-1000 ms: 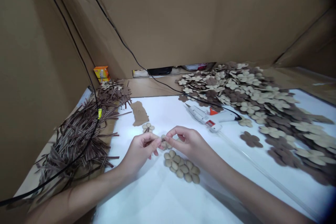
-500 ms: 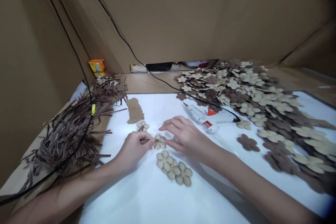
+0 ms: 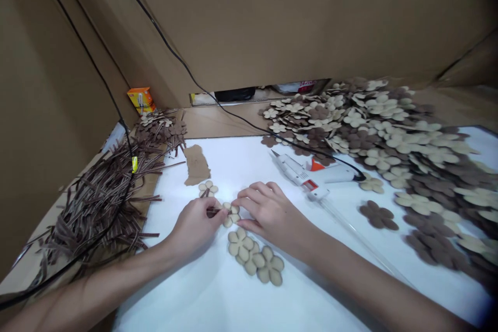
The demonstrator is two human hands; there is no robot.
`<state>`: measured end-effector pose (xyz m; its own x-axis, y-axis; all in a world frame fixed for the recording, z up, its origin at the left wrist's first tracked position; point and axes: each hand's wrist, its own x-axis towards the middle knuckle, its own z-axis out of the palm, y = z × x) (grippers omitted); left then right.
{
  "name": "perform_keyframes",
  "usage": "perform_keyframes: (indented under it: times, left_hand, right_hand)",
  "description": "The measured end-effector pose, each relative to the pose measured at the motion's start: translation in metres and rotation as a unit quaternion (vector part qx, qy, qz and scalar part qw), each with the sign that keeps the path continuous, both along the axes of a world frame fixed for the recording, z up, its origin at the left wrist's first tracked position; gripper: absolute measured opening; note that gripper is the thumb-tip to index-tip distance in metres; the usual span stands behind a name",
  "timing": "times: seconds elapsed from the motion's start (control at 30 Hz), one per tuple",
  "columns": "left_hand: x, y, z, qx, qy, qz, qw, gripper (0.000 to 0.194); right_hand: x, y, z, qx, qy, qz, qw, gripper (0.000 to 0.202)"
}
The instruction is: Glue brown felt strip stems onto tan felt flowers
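My left hand (image 3: 200,223) is closed, pinching a brown ribbon strip (image 3: 213,211) between thumb and fingers. The strip's end lies over the middle of a beige felt flower (image 3: 230,216) on the white board. From the right, my right hand (image 3: 266,212) has its thumb and curved fingers around that flower's right petals. Just behind sits another beige flower (image 3: 208,187) with a brown strip on it. Closer to me, several padded beige flowers (image 3: 254,257) overlap in a row.
A white glue gun (image 3: 307,174) lies to the right, a clear glue stick trailing from it. A large heap of felt flowers (image 3: 373,135) spreads at the right, and brown ribbon strips (image 3: 101,197) pile at the left. A black cable (image 3: 182,65) hangs across. Torn cardboard (image 3: 196,165) lies behind my hands.
My right hand has come in closer, its fingers now at the flower's right petals. My left hand keeps the strip over the flower. The view has shifted slightly.
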<state>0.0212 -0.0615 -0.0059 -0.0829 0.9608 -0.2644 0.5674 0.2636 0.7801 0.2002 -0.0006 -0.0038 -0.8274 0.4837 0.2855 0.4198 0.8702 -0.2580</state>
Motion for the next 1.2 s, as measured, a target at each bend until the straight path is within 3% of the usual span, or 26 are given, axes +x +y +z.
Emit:
perform_keyframes:
  times: [0.27,0.47,0.7,1.2]
  left_hand:
    - [0.004,-0.003,0.005,0.016,0.058,0.019,0.998,0.024]
    - [0.003,-0.003,0.005,0.021,0.083,-0.013,0.996,0.022]
    - [0.006,-0.003,0.009,0.004,0.097,0.007,0.995,0.022]
    - [0.008,-0.003,0.011,0.000,0.158,-0.019,0.987,0.026]
  right_hand:
    - [0.001,-0.002,-0.002,0.046,-0.003,-0.001,0.999,0.023]
    - [0.002,-0.005,-0.005,0.057,0.011,0.056,0.997,0.017]
    - [0.006,-0.006,-0.008,0.110,0.016,0.093,0.989,0.023]
    - [0.007,-0.013,-0.003,0.223,-0.067,0.109,0.966,0.031]
